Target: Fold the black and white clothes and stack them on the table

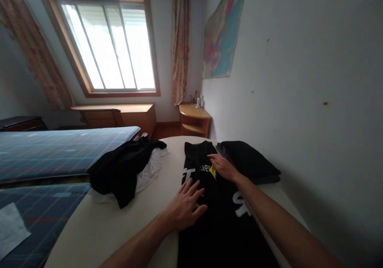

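A black T-shirt (221, 228) with white and yellow print lies on the cream round-ended table (143, 236), its sides folded inward into a long strip. My left hand (187, 206) rests flat on the left part of the shirt, fingers spread and palm down. Farther up, near the collar end, my right hand (223, 167) lies on the cloth over a yellow patch of the print, its fingers stretched out. Neither hand grips the fabric. The shirt's near end runs out of the bottom of the view.
Folded dark clothes (251, 160) are stacked at the right, beside the wall. On the table's left lies a crumpled black garment (122, 168) over a white one (151, 172). Blue plaid mattresses (60, 152) stand left of the table; a wooden desk (137, 118) is under the window.
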Demonstrator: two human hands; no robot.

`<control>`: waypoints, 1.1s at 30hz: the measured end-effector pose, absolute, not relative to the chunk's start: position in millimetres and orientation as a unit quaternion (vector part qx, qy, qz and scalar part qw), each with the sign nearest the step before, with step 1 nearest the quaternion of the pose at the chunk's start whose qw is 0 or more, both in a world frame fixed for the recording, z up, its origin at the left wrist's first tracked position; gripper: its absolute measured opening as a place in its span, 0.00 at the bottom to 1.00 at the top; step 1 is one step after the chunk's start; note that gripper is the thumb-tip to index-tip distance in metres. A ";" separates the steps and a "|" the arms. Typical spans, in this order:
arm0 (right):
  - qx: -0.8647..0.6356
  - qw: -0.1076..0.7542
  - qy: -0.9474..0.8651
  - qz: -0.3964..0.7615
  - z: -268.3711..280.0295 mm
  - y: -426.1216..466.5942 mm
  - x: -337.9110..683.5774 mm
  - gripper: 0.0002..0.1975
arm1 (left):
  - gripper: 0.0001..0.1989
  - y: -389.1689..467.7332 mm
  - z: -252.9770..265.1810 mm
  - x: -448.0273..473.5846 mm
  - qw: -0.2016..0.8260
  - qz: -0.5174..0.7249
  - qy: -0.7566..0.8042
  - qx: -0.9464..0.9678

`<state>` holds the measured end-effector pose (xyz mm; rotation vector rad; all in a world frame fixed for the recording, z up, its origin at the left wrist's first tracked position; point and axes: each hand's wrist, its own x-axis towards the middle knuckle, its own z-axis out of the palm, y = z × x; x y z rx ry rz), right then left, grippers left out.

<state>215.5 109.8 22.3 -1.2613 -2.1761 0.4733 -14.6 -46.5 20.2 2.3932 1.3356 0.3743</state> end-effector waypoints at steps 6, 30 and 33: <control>-0.395 0.255 -0.869 0.154 21.8 21.5 234.9 0.12 | 0.16 -90.7 40.9 -37.7 0.229 0.146 0.439 0.857; -0.591 0.178 -0.779 0.111 21.5 22.4 170.7 0.11 | 0.19 -160.9 79.9 -18.3 0.304 -0.051 0.588 0.748; -0.618 0.169 -0.759 0.113 17.9 30.7 166.4 0.10 | 0.10 -161.2 83.6 -20.4 0.316 -0.081 0.568 0.755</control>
